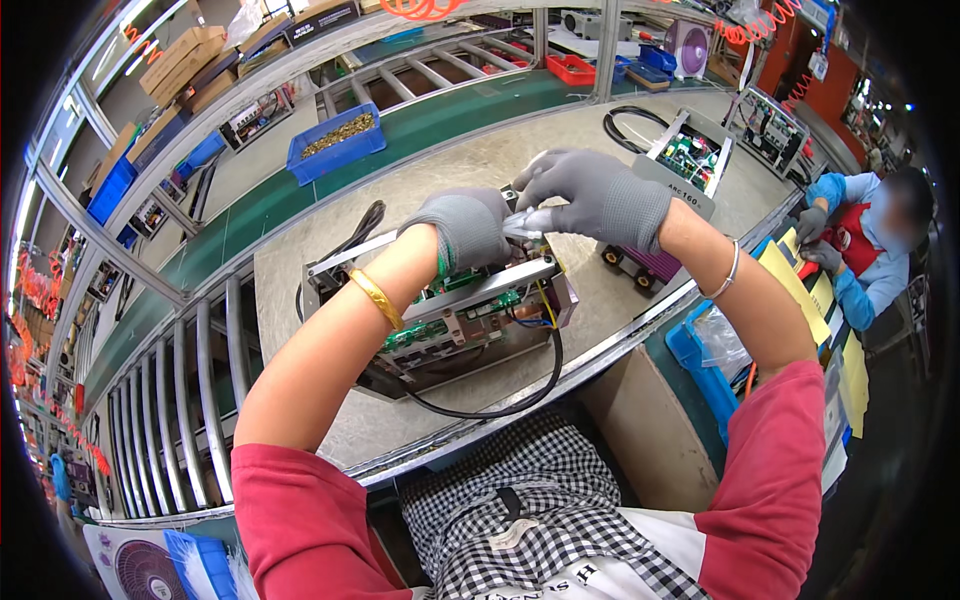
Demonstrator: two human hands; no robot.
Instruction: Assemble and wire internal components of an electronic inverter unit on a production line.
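An open electronics unit [460, 297] with a metal frame and green circuit boards stands on the worktable in front of me. My left hand [468, 226], in a grey glove, is bent over the unit's top far side; its fingers are mostly hidden. Across from it, my right hand [595, 200], also gloved, reaches over the unit's right end. Its thumb and fingers come together near the left hand, close to something whitish that I cannot make out. A black cable [552, 375] loops from the unit onto the table. Yellow and blue wires show at its right end.
Beyond the unit, a blue bin [338, 143] of small brass-coloured parts sits on the green conveyor [420, 125]. Another open unit [690, 150] stands at the far right. A purple part [645, 268] lies beside my right wrist. A co-worker [860, 240] works at the right.
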